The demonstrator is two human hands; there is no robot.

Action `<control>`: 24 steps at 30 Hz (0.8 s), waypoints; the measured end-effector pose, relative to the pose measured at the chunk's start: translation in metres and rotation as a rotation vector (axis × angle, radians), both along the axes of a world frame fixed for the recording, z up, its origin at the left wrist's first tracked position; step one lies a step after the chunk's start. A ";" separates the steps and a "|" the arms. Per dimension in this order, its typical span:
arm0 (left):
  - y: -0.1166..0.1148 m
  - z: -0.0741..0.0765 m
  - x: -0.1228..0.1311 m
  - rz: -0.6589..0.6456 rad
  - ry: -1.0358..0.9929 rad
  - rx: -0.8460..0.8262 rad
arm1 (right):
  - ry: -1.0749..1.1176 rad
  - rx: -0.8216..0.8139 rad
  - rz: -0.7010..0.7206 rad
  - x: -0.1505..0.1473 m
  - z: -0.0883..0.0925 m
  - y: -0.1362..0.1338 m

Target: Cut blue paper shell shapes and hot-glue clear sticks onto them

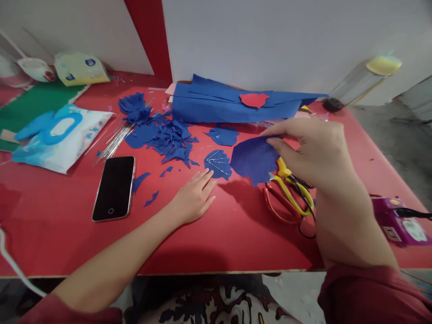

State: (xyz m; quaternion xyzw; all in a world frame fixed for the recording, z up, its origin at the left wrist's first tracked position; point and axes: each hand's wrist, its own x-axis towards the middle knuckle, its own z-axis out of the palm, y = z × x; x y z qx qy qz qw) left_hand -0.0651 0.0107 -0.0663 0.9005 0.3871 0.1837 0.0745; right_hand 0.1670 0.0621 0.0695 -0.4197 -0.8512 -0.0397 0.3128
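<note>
Between the thumb and forefinger of my right hand (303,148) hangs a blue petal-shaped cutout (253,157), held by its upper right edge above the table. My left hand (195,195) lies flat with fingers stretched, its fingertips touching a smaller scalloped blue piece (218,164) that bears silvery lines fanning out like wires. Just behind lies another blue piece (222,136). Under my right hand rest yellow-and-red-handled pliers (283,200), partly hidden by the cutout and my wrist.
Blue scraps (175,137) and silvery wires (116,141) lie left of centre. A phone (114,189) and a wipes pack (64,135) are at left. Folded blue sheets (216,105) lie along the wall, with a clear bottle (361,83) at right. A purple box (401,220) sits right.
</note>
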 end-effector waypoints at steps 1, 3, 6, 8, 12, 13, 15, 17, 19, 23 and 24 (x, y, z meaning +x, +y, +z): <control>-0.001 0.000 0.000 -0.004 0.022 -0.001 | 0.011 -0.032 -0.005 0.001 -0.003 0.003; -0.004 0.003 0.002 -0.008 0.051 0.018 | 0.043 -0.111 -0.011 0.001 -0.008 0.010; -0.009 0.008 0.004 -0.033 0.076 0.085 | 0.103 -0.219 -0.010 0.000 -0.016 0.018; -0.013 0.011 0.006 -0.060 0.090 0.126 | 0.126 -0.272 -0.007 -0.002 -0.020 0.022; -0.019 0.015 0.010 -0.119 0.079 0.151 | 0.118 -0.359 0.011 -0.009 -0.029 0.022; -0.019 0.016 0.011 -0.134 0.072 0.162 | 0.115 -0.377 0.019 -0.011 -0.031 0.021; -0.020 0.017 0.012 -0.152 0.054 0.197 | 0.116 -0.420 0.037 -0.015 -0.036 0.020; -0.019 0.020 0.012 -0.156 0.029 0.241 | 0.120 -0.476 0.058 -0.018 -0.041 0.020; -0.017 0.022 0.011 -0.153 -0.008 0.281 | 0.127 -0.521 0.074 -0.020 -0.046 0.020; -0.014 0.026 0.009 -0.165 -0.061 0.334 | 0.108 -0.551 0.087 -0.022 -0.055 0.023; -0.014 0.027 0.008 -0.169 -0.066 0.341 | 0.095 -0.551 0.086 -0.023 -0.056 0.024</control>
